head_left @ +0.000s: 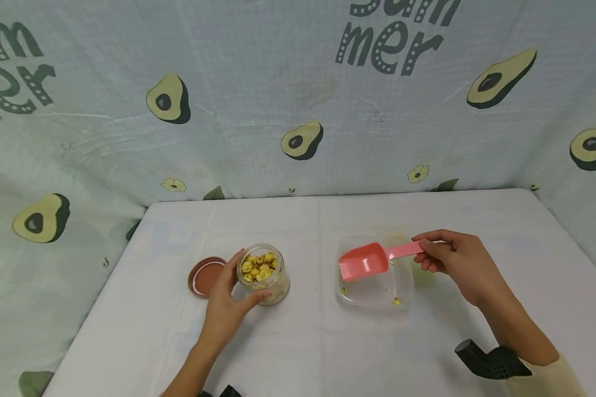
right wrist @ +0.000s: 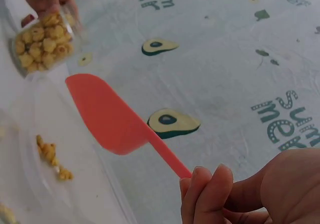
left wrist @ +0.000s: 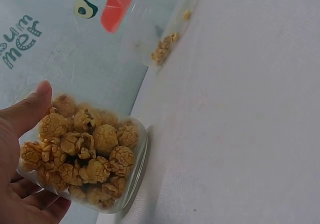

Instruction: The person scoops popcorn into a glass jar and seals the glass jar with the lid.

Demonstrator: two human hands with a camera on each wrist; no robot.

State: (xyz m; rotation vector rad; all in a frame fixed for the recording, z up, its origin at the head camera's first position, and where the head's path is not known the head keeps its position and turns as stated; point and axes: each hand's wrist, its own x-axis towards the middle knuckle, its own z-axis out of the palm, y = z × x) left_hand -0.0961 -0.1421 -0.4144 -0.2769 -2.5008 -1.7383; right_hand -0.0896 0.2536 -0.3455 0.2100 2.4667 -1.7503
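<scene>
My left hand (head_left: 224, 311) holds a clear glass jar (head_left: 279, 288), thumb on one side and fingers round the other. Caramel-coloured popcorn (left wrist: 85, 154) fills the jar, which stands upright on the table with its mouth uncovered. Over to the right, my right hand (head_left: 458, 266) pinches the handle of a pink-red scoop (head_left: 365, 261) between thumb and fingers. The scoop's bowl looks bare in the head view and hangs over a clear plastic container (head_left: 367, 303). A few popcorn crumbs (right wrist: 50, 156) lie inside that container.
A reddish-brown round lid (head_left: 202, 278) lies just left of the jar, partly behind the left hand. The white-covered table (head_left: 298, 353) backs onto a hanging cloth (head_left: 248, 110) printed with avocados. Something pale green (head_left: 424, 277) shows beside the container, under the right hand.
</scene>
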